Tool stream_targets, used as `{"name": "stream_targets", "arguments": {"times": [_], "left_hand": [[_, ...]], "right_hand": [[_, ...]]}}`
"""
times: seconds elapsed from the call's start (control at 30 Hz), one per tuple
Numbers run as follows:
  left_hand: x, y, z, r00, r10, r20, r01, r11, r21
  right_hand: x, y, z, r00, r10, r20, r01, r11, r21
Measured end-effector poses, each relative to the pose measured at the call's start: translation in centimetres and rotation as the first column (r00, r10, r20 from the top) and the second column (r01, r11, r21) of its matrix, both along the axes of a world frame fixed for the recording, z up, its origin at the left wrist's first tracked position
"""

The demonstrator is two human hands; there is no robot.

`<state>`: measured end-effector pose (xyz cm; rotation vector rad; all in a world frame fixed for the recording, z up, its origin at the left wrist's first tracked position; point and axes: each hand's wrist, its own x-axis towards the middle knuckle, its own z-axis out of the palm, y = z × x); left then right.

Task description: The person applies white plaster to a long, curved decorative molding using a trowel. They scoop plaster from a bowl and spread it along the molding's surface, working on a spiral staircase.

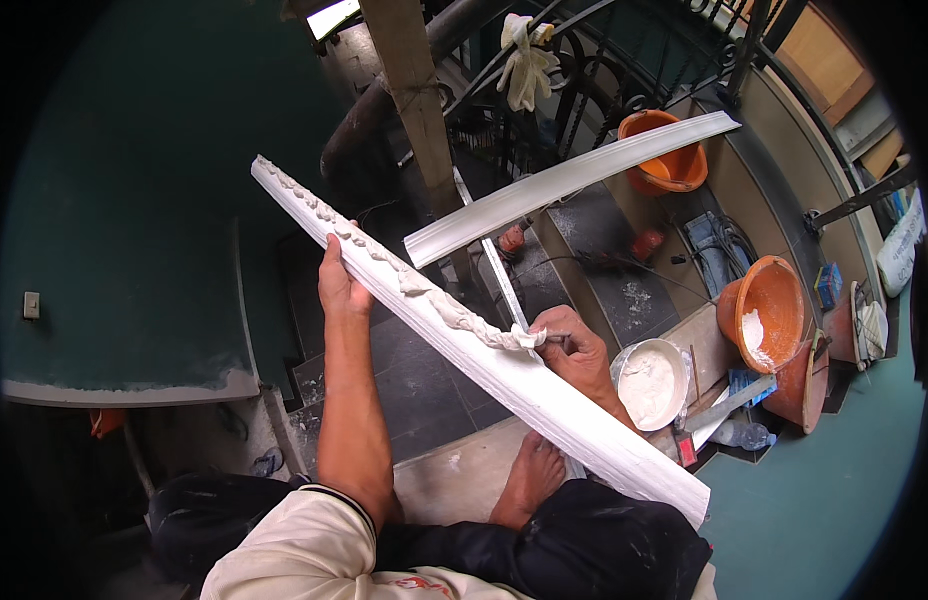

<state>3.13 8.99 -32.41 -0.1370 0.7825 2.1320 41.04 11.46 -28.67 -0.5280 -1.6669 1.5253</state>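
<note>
A long white cornice moulding [424,305] slants across in front of me, from upper left to lower right over my legs. My left hand [342,280] is closed around its lower edge near the far end. Lumpy white plaster [439,305] runs along its upper edge, from the far tip to about the middle. There, my right hand [576,350] is closed on a small putty tool [556,339], mostly hidden by the fingers, with plaster beside it. A round tub of white plaster [649,384] stands just right of that hand.
A second white moulding [569,180] lies beyond, reaching an orange bucket [666,160]. Another orange bucket [766,312] holds white powder. A trowel [726,403] and a plastic bottle [744,434] lie by the tub. Gloves [527,65] hang on the iron railing [594,65]; a green wall [124,250] is left.
</note>
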Motion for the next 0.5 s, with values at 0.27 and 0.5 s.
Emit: {"name": "stream_targets", "arguments": {"times": [0.27, 0.5], "left_hand": [[-1.0, -0.5, 0.8, 0.999, 0.032, -0.036, -0.033, 0.999, -0.036], [-1.9, -0.6, 1.0, 0.998, 0.043, -0.047, -0.045, 0.998, -0.044]], "right_hand": [[1.9, -0.5, -0.4, 0.999, 0.045, 0.026, -0.044, 0.999, -0.018], [4.7, -0.1, 0.4, 0.996, 0.042, 0.079, -0.042, 0.999, -0.010]]}}
